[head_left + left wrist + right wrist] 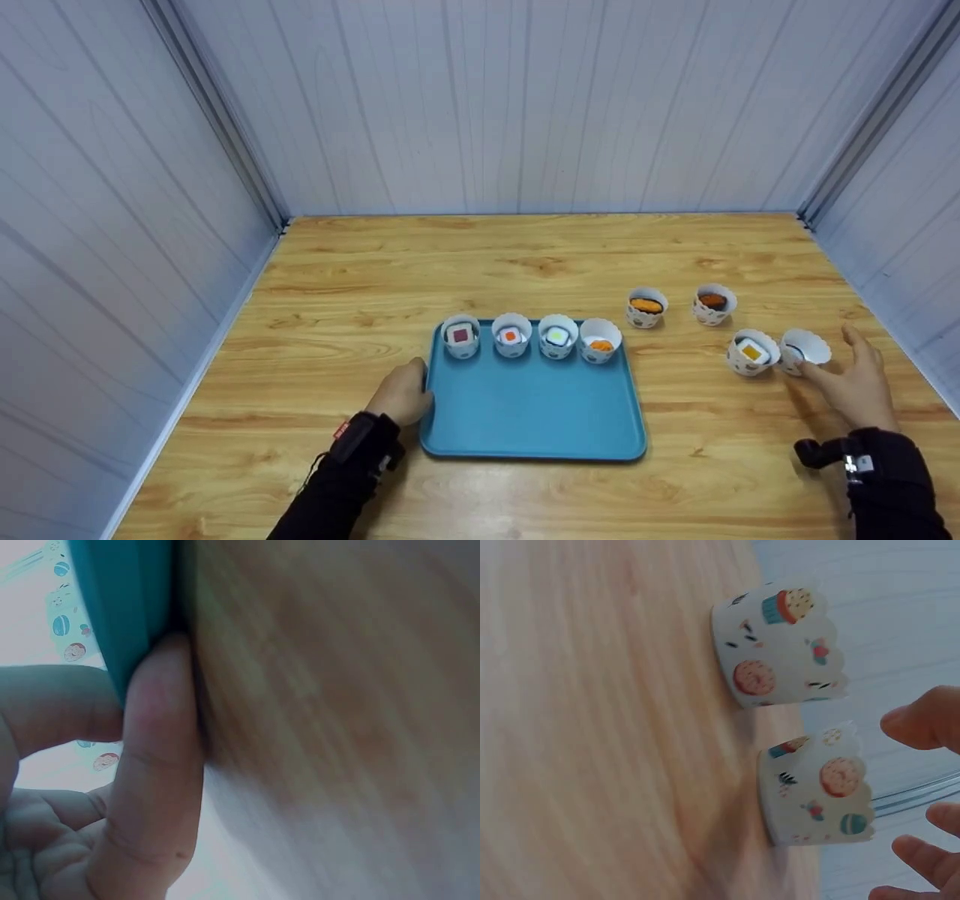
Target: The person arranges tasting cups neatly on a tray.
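My left hand grips the left edge of a blue tray, thumb and finger pinching its rim in the left wrist view. At the right, my right hand is beside a white paper baking cup, its thumb and fingers spread apart. In the right wrist view the fingertips stand off from that scalloped, donut-printed cup. Close on its left is another baking cup holding a white piece with a yellow square on top.
Several filled baking cups line the tray's far edge, among them a cup with an orange piece. Behind the right-hand pair stand a cup with an orange-topped piece and a cup with a brown-red piece. Pale panels enclose the wooden table.
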Action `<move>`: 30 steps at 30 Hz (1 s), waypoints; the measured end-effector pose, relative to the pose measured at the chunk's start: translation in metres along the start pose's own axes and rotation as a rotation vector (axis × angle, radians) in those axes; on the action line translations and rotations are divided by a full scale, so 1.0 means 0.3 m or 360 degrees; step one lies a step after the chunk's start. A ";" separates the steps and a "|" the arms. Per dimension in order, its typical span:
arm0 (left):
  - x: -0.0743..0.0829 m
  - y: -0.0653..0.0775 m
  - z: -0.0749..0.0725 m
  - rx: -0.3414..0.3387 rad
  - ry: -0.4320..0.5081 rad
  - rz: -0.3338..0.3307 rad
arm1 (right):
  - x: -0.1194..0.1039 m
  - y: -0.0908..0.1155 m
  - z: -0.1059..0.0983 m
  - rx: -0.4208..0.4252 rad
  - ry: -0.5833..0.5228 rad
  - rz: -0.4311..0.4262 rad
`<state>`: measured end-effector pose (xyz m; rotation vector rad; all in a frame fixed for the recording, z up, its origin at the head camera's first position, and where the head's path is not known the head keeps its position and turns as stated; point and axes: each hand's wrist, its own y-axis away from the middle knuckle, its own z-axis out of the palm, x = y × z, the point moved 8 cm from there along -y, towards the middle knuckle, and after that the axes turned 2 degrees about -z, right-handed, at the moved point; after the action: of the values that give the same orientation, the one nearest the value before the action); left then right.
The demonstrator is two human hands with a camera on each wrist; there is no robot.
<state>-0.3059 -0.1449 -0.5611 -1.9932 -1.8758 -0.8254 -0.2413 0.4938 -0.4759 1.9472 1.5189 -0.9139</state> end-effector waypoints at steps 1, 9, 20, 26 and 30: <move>-0.001 0.000 0.000 0.0006 -0.0004 0.0000 | 0.006 -0.002 0.005 -0.0019 -0.0006 0.0005; -0.005 -0.005 0.001 0.0014 -0.0012 0.0031 | 0.034 -0.027 0.038 -0.0131 0.0044 -0.0043; -0.008 -0.005 0.002 0.0050 -0.0051 0.0080 | 0.027 -0.057 0.060 -0.0116 0.0124 0.0026; -0.003 0.000 0.000 0.0044 -0.0043 0.0051 | 0.029 -0.073 0.063 -0.0060 0.0113 0.0103; -0.001 0.001 -0.001 0.0033 -0.0027 0.0032 | 0.034 -0.072 0.053 -0.0043 0.0123 0.0138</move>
<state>-0.3056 -0.1454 -0.5608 -2.0094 -1.8629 -0.7833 -0.2640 0.4939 -0.4936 2.0336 1.4690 -0.7861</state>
